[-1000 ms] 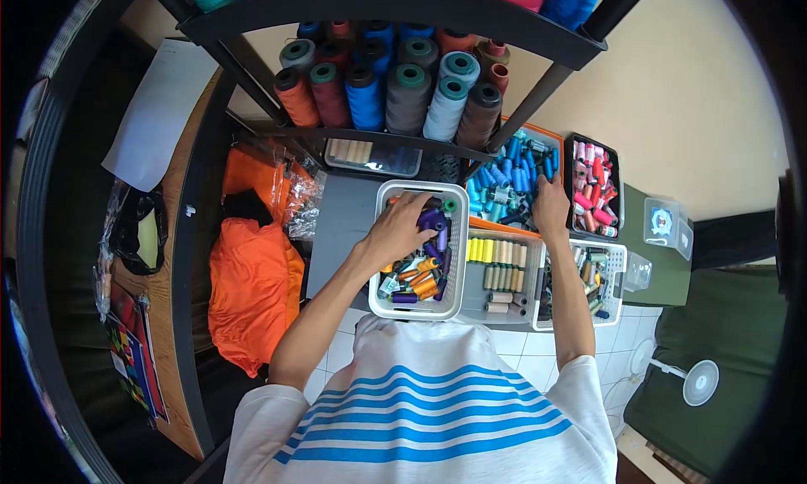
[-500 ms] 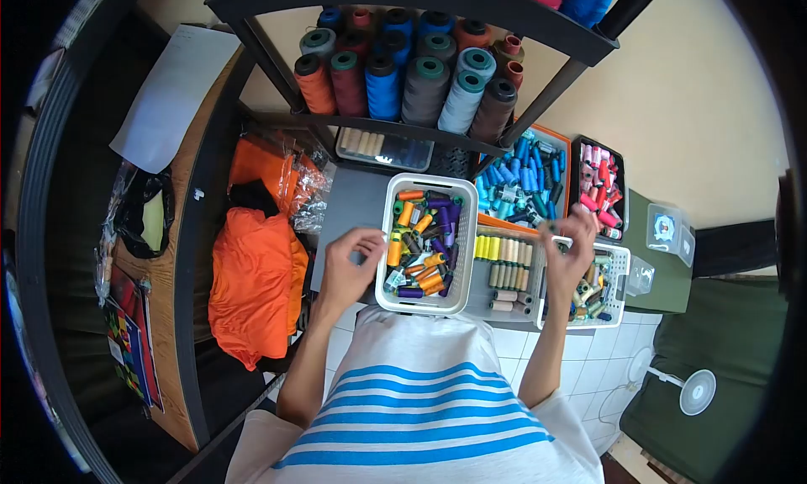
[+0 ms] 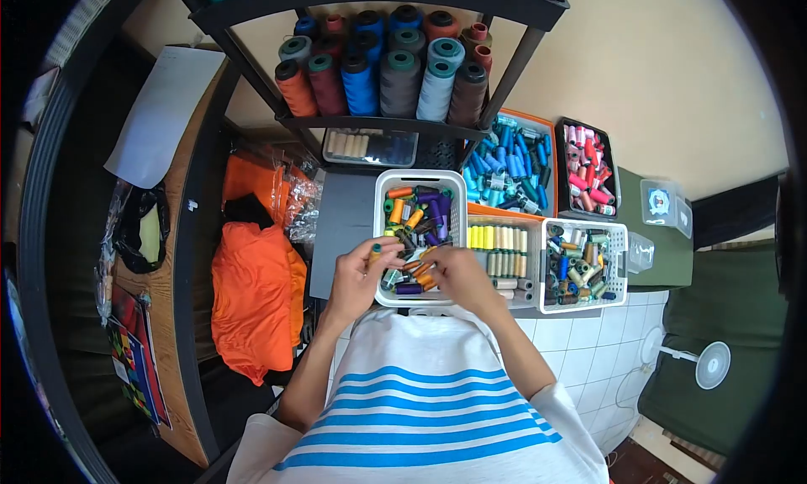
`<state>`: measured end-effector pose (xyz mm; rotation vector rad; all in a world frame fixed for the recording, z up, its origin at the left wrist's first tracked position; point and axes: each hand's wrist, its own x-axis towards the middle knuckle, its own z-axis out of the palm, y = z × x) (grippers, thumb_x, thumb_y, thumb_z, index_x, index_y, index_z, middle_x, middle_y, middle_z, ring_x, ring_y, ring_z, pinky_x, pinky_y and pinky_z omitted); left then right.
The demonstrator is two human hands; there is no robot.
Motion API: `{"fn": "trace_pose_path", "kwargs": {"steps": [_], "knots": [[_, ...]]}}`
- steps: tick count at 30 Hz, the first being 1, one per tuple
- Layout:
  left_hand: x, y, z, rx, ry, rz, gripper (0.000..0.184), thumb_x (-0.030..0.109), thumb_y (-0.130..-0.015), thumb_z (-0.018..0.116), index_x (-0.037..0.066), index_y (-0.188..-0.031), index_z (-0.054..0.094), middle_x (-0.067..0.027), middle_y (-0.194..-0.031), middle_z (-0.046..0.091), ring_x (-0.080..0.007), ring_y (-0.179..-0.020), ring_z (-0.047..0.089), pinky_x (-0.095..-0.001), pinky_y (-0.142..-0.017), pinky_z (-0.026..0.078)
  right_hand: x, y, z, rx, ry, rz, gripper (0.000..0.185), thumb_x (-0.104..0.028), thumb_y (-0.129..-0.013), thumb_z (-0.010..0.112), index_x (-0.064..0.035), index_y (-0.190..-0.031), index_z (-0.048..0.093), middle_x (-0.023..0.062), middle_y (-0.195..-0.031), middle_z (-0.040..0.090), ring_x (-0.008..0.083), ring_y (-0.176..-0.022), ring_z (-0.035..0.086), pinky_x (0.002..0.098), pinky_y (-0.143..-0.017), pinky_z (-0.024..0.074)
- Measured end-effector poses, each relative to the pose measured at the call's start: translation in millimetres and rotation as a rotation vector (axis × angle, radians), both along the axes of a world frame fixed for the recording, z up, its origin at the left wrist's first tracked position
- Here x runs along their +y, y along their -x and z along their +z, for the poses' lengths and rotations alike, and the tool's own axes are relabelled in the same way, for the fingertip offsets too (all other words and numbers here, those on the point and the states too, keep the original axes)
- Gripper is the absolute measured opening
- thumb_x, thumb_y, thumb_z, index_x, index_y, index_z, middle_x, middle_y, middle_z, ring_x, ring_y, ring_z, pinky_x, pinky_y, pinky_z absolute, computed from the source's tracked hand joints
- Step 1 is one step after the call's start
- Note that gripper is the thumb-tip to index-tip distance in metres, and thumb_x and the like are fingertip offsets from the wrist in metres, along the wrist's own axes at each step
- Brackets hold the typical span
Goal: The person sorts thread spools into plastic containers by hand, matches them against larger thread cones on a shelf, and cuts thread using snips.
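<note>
In the head view a white basket [image 3: 461, 200] stands in front of me, filled with purple, orange, yellow and green thread spools. My left hand [image 3: 351, 275] is over its left rim, fingers closed on a small thread spool [image 3: 375, 252] with a green end. Above the basket's right side is my right hand [image 3: 464, 279]. Its fingers are bent together beside orange spools [image 3: 425, 275]; anything between the fingertips is too small to make out.
Right of the basket are a tray of yellow and beige spools [image 3: 507, 238], a white basket of mixed spools [image 3: 623, 269], an orange box of blue spools [image 3: 551, 169] and a black box of pink spools [image 3: 612, 169]. A black rack [image 3: 378, 122] holds large thread cones [image 3: 399, 84].
My right hand has moved left, from above the mixed-spool basket to the basket before me. My left hand has shifted lower and over the rim, now showing a spool. The view has shifted slightly.
</note>
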<state>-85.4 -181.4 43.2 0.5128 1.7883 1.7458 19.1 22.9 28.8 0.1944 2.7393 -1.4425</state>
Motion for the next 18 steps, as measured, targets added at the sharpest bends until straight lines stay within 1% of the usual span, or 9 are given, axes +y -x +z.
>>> {"fn": "trace_pose_path", "kwargs": {"steps": [1,4,6,8,10,12,13,16,18], "knots": [[-3.2,1.6,-3.6,-0.071,-0.06,0.044,0.028,0.011,-0.108,0.057,-0.009,-0.125,0.064,-0.0178,-0.118,0.073,-0.0234,-0.103,0.074,-0.0354,-0.09,0.061,-7.1,0.9,-9.4,-0.018,-0.193,0.078,0.029,0.003,-0.078,0.069,0.003,-0.107,0.074,0.0231,-0.101,0.073,0.0393,-0.087,0.073,0.0447,-0.078,0.0592],[-12.6,10.2,-10.7,-0.165,-0.123,0.064,0.029,0.011,-0.11,0.053,-0.01,-0.126,0.063,-0.0193,-0.124,0.071,-0.0232,-0.112,0.071,-0.0348,-0.092,0.06,-25.9,8.5,-35.0,-0.045,-0.405,0.158,0.012,0.002,-0.079,0.067,0.0003,-0.09,0.071,0.0199,-0.091,0.073,0.0371,-0.083,0.074,0.0438,-0.072,0.0612],[-20.2,10.8,-0.5,-0.201,-0.125,0.049,0.026,0.011,-0.103,0.063,-0.003,-0.124,0.07,-0.0201,-0.134,0.067,-0.0277,-0.129,0.062,-0.0405,-0.103,0.055,-28.0,13.0,-47.4,-0.067,-0.514,0.226,0.011,0.001,-0.08,0.066,-0.0008,-0.09,0.071,0.0186,-0.092,0.074,0.0348,-0.082,0.075,0.0439,-0.069,0.0615],[-27.7,3.6,9.8,0.529,0.394,0.01,0.025,0.012,-0.092,0.077,0.009,-0.117,0.079,-0.0198,-0.146,0.059,-0.0332,-0.144,0.048,-0.0464,-0.114,0.045,-29.6,13.9,-54.2,0.03,-0.546,0.291,0.012,0.001,-0.082,0.065,-0.0012,-0.093,0.071,0.0178,-0.093,0.074,0.033,-0.083,0.076,0.0432,-0.068,0.0618],[-25.5,-3.1,27.6,0.665,0.479,0.072,0.03,0.011,-0.081,0.084,0.019,-0.11,0.084,-0.0171,-0.146,0.058,-0.0351,-0.145,0.043,-0.0466,-0.116,0.039,-27.8,16.9,-55.6,0.007,-0.553,0.326,0.014,0.0,-0.084,0.064,-0.0012,-0.097,0.07,0.0181,-0.093,0.074,0.0334,-0.083,0.076,0.0432,-0.068,0.0618],[-19.0,-1.3,45.4,0.548,0.3,0.039,0.028,0.01,-0.086,0.083,0.013,-0.113,0.082,-0.0125,-0.13,0.066,-0.0268,-0.125,0.058,-0.038,-0.104,0.046,-25.3,22.5,-55.5,-0.068,-0.497,0.337,0.022,0.004,-0.082,0.066,-0.0002,-0.103,0.067,0.0178,-0.098,0.072,0.0356,-0.087,0.074,0.0445,-0.07,0.0612],[-15.2,0.7,41.1,0.036,-0.034,0.03,0.025,0.008,-0.09,0.079,0.005,-0.115,0.08,-0.0032,-0.111,0.065,-0.0126,-0.098,0.057,-0.0255,-0.086,0.046,-24.8,26.7,-44.6,-0.089,-0.526,0.356,0.019,0.001,-0.084,0.064,0.0001,-0.103,0.067,0.0201,-0.098,0.071,0.0369,-0.086,0.074,0.045,-0.068,0.0612],[-12.6,10.4,23.8,-0.173,-0.045,0.046,0.023,0.008,-0.093,0.077,0.001,-0.115,0.078,0.0016,-0.098,0.064,-0.0078,-0.088,0.056,-0.0227,-0.076,0.043,-24.3,30.2,-67.4,-0.067,-0.567,0.451,0.019,-0.002,-0.086,0.064,0.0006,-0.105,0.066,0.0221,-0.1,0.07,0.038,-0.083,0.074,0.0454,-0.067,0.0614],[-11.9,14.4,29.4,0.044,0.115,0.045,0.023,0.01,-0.093,0.077,0.001,-0.114,0.078,0.001,-0.086,0.065,-0.0081,-0.08,0.058,-0.028,-0.07,0.045,-28.4,32.2,-75.3,-0.068,-0.581,0.452,0.02,-0.004,-0.086,0.066,0.0004,-0.105,0.066,0.0222,-0.102,0.069,0.0377,-0.083,0.074,0.0447,-0.068,0.062]]}}
